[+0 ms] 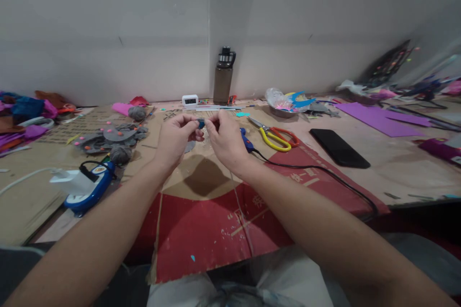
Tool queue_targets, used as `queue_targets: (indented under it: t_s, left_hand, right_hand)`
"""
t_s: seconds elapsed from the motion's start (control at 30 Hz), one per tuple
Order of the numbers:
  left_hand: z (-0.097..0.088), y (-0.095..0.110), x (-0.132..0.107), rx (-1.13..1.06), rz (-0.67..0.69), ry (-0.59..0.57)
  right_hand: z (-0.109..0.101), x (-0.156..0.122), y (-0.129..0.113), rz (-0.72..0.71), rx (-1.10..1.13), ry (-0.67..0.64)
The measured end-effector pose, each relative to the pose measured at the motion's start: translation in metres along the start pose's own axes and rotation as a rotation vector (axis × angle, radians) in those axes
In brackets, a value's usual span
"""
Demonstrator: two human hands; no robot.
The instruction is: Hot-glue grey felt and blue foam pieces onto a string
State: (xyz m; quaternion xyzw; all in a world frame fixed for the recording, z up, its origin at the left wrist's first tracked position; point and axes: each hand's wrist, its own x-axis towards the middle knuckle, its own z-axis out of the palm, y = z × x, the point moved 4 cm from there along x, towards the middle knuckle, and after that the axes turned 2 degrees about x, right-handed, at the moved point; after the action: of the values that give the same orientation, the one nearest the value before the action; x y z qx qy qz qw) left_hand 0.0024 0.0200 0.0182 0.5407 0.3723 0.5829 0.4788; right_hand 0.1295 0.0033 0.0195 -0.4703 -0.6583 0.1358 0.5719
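Note:
Out in front, over the cardboard, both hands meet at a small dark blue piece (200, 123), too small and covered to name. My left hand (176, 138) pinches it between thumb and fingers. My right hand (225, 140) is closed too, its fingertips at the piece's right end. Just beyond my right wrist lies a blue tool with a black cord (247, 141), partly hidden by the hand. Scissors with yellow and orange handles (275, 138) rest to its right. Below the hands, a red and brown cardboard sheet (201, 230) covers the table and carries their shadow.
A dark bottle (223, 76) and a small white clock (189, 100) stand by the wall. A bowl of scraps (284, 108), a black phone (338, 147) and purple sheets (382, 117) lie right. Left are grey felt pieces (111, 136) and a blue power strip (90, 189).

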Motion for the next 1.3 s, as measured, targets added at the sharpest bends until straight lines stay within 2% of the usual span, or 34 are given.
queue_targets:
  t_s: [0.43, 0.77, 0.93, 1.07, 1.17, 1.3]
  left_hand:
    - [0.000, -0.002, 0.000, -0.012, -0.033, -0.023]
    - [0.001, -0.001, 0.000, -0.062, -0.086, -0.109]
    - [0.000, 0.000, 0.001, -0.050, -0.101, -0.127]
    - [-0.001, 0.003, 0.001, -0.050, -0.106, -0.161]
    - [-0.001, 0.006, 0.000, 0.043, -0.072, -0.173]
    - [0.000, 0.012, -0.004, 0.322, 0.080, -0.170]
  right_hand:
    - [-0.005, 0.001, -0.004, -0.097, -0.085, 0.048]
    - [-0.008, 0.006, 0.002, 0.030, 0.079, -0.019]
    - [-0.007, 0.009, 0.004, 0.046, 0.097, -0.107]
    - [-0.009, 0.010, 0.005, 0.061, 0.090, -0.092]
    - [-0.012, 0.009, 0.003, 0.051, 0.038, -0.089]
    - [-0.012, 0.007, -0.004, -0.017, -0.029, -0.101]
